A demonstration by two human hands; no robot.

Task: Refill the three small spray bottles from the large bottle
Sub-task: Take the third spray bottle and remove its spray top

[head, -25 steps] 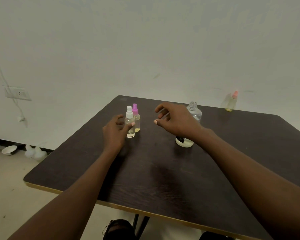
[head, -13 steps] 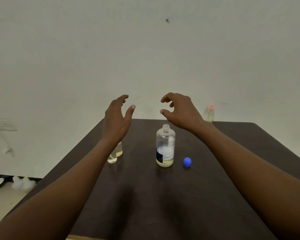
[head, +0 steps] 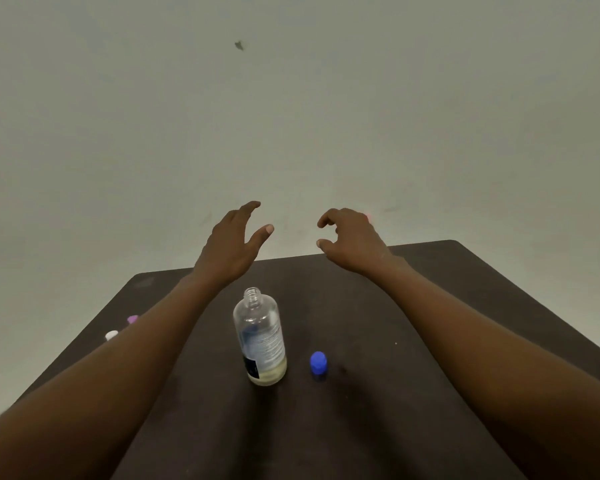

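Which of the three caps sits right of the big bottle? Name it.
The blue cap, loose on the table just right of the big bottle. The pink cap and white cap show at the far left, beyond the left forearm.

left grip (head: pixel 227 251): bare | right grip (head: pixel 355 244): bare | forearms: uncovered (as far as visible)

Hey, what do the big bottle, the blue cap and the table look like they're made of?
Large bottle: clear, glossy, probably plastic; liquid shows through. Blue cap: opaque, evenly coloured, likely plastic. Table: dark, matte top with faint grain, perhaps wood laminate.
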